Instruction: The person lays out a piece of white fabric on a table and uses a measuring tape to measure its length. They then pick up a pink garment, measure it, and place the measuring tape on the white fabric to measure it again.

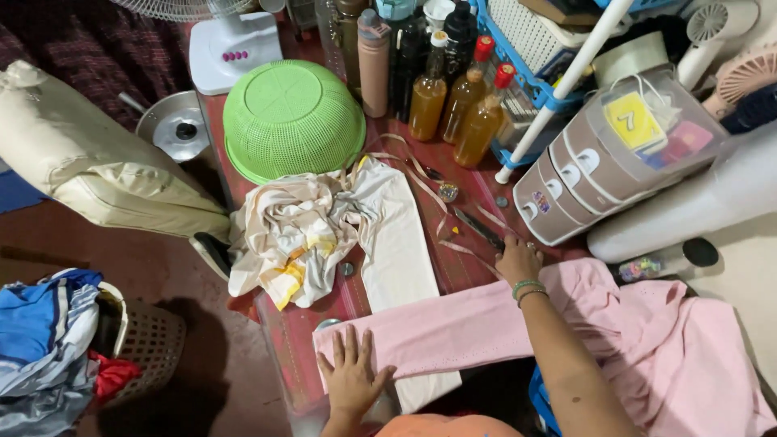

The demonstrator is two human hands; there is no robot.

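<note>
The left hand (353, 374) lies flat and open, fingers spread, palm pressing the near end of the pink garment (518, 324); it grips nothing. The right hand (518, 260) rests at the garment's far edge, fingers curled loosely downward; whether it pinches the fabric or merely touches it cannot be told. A green beaded bracelet (528, 287) sits on that wrist.

The pink garment lies spread across the red table (299, 332), one long narrow section smoothed out toward the left hand, the bulk bunched beyond the right forearm. Judged from its drape and folds, it is light, thin, soft cloth with no stiffness; it will sag if lifted at one point. Best hold is at edges or corners, with both hands apart, or flat-palm pressure for smoothing.

Partly under the pink garment lies a white cloth (396, 251); just beyond that, a crumpled cream and yellow cloth (291, 239). Further from the garment stand a green basket (291, 117), upturned, and several amber bottles (465, 105). Just beside the right hand stands a small drawer unit (583, 170).
</note>
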